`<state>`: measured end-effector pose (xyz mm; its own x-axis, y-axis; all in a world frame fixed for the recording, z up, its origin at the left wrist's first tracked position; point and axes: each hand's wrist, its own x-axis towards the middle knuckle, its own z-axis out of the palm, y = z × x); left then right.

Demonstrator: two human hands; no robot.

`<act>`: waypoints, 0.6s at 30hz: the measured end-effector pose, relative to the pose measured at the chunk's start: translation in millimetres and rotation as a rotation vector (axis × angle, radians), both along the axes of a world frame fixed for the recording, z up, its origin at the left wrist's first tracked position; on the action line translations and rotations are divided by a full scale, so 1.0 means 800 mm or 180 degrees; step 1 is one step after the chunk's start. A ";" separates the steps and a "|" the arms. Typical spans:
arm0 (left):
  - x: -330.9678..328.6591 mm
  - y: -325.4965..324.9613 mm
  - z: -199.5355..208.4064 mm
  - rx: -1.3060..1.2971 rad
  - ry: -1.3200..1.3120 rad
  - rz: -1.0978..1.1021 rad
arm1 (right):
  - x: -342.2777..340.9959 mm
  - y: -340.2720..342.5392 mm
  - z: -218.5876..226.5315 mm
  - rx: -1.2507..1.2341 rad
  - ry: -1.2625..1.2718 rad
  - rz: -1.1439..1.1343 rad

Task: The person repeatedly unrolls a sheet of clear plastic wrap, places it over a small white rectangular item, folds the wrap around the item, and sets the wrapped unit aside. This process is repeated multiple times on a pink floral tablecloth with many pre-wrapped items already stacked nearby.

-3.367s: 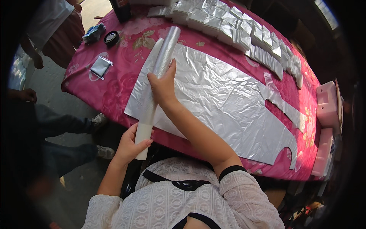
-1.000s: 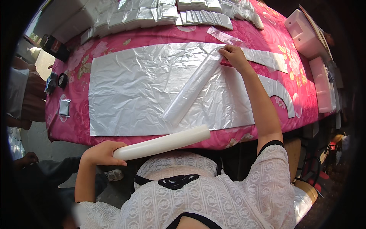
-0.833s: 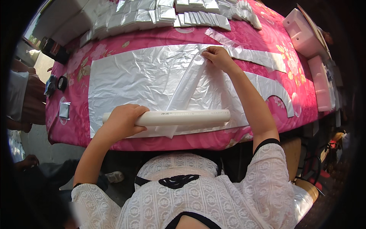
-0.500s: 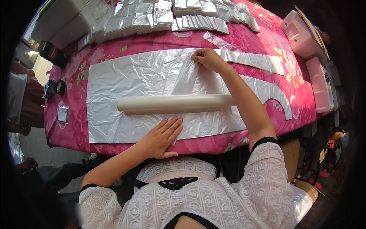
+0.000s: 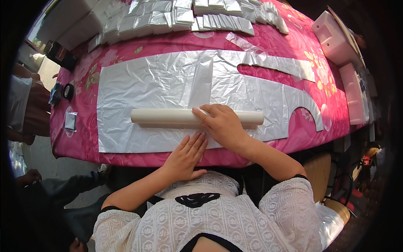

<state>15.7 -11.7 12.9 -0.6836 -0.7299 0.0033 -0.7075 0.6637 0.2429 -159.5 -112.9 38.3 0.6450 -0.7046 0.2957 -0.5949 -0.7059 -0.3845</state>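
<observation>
A long white roll [image 5: 163, 116] of clear film lies crosswise on a large silver foil sheet [image 5: 147, 84] spread over a pink flowered tablecloth [image 5: 294, 46]. A strip of clear film [image 5: 201, 82] runs from the roll away from me across the foil. My right hand [image 5: 222, 126] rests on top of the roll near its middle, palm down. My left hand [image 5: 189, 151] lies flat with fingers together on the foil's near edge, just below the roll.
Rows of small silver packets [image 5: 168, 17] line the table's far edge. A cut foil strip [image 5: 277, 63] lies at the right. Pink and white trays [image 5: 336, 38] stand at the right end. A tape roll [image 5: 68, 90] and small pouch [image 5: 70, 121] sit left; other people stand there.
My right hand came back from the far end of the film strip onto the roll. The left hand stays flat on the foil's near edge. The roll lies where it was set down.
</observation>
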 end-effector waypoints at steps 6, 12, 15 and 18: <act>0.002 0.004 0.005 -0.0076 -0.0001 -0.0116 | -0.121 -0.071 -0.005 -0.0545 -0.0034 -0.1557; 0.023 -0.013 0.010 0.0028 0.0478 -0.0294 | -0.165 -0.058 0.010 -0.0164 -0.0454 -0.1757; 0.012 -0.006 0.003 -0.0111 0.0079 -0.0395 | -0.100 0.002 0.025 0.0356 -0.0512 -0.0718; -0.008 0.016 -0.012 -0.0772 -0.0363 -0.0282 | -0.056 0.034 0.011 0.0108 -0.0090 -0.0014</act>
<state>9.4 0.7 3.1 -0.7506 -0.6546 0.0900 -0.6578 0.7531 -0.0084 -204.5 -85.5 47.3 0.6336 -0.7173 0.2899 -0.5864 -0.6897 -0.4248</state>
